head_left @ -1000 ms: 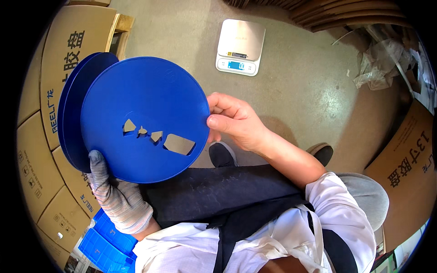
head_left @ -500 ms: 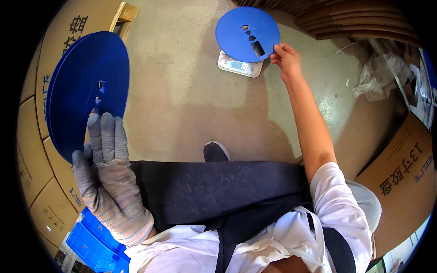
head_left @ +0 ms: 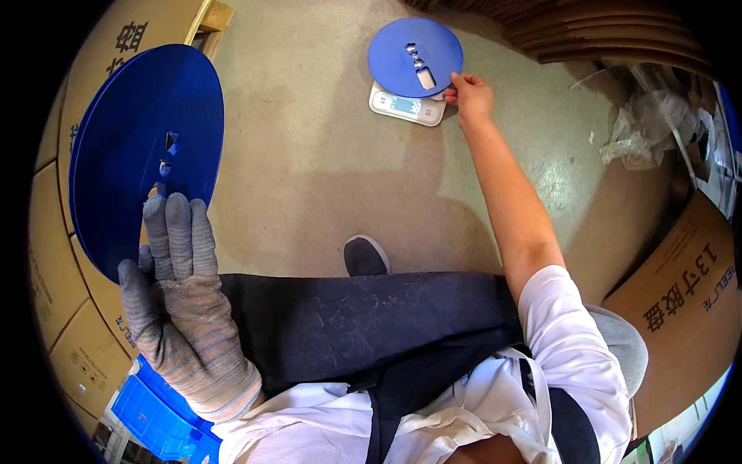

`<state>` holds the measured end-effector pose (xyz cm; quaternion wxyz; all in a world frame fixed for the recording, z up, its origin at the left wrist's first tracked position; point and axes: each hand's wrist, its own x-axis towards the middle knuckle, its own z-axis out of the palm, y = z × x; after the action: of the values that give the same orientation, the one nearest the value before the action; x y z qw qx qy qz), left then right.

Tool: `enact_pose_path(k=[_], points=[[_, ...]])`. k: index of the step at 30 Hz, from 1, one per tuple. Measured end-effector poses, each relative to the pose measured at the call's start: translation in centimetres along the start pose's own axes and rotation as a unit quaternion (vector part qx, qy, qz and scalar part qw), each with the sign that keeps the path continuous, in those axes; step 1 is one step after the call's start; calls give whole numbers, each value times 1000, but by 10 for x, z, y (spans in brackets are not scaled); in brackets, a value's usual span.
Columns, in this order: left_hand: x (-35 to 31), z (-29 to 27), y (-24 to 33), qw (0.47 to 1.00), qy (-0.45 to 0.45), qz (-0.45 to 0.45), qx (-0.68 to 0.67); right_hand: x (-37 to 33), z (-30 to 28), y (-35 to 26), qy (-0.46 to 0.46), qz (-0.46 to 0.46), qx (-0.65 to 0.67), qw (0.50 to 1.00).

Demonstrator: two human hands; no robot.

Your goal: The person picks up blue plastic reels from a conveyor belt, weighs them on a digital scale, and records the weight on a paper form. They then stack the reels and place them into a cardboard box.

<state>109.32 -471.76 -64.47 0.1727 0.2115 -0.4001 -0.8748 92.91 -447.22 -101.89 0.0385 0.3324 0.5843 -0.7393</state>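
Observation:
My left hand point(head_left: 185, 301), in a grey knitted glove, holds a large round blue plastic disc point(head_left: 116, 162) upright by its lower edge. Its fingers lie along the disc's face; a doubled rim hints at a second disc behind. Far ahead, my bare right hand point(head_left: 470, 97) pinches the right edge of another blue disc point(head_left: 393, 62) with cut-out holes in its middle. That disc lies over a small white digital scale point(head_left: 425, 113), hiding most of its platform. The lit display shows at the scale's near side.
Brown cartons point(head_left: 100, 359) are stacked at the left, with a blue plastic crate point(head_left: 154, 410) below. A large carton point(head_left: 680, 309) stands on the right. Clear plastic film point(head_left: 645, 127) and flat cardboard point(head_left: 610, 35) lie at the far right. My shoe point(head_left: 365, 256) is on the floor.
My right hand has lowered its disc onto the scale, moving slightly left, and the display reading has changed. The disc in my left hand has shifted slightly left.

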Motion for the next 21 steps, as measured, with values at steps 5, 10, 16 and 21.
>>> enact_pose_path(k=[5,10,16,21], points=[[3,9,-7,996,41,25,77,-2,-40,17,164,-171,-162,958],[-1,5,1,997,53,17,51,-18,-92,25,148,-177,-282,931],[7,9,-12,994,51,23,93,-10,-114,34,110,-128,-269,948],[9,11,-12,995,69,10,75,-12,-113,35,93,-123,-244,957]])
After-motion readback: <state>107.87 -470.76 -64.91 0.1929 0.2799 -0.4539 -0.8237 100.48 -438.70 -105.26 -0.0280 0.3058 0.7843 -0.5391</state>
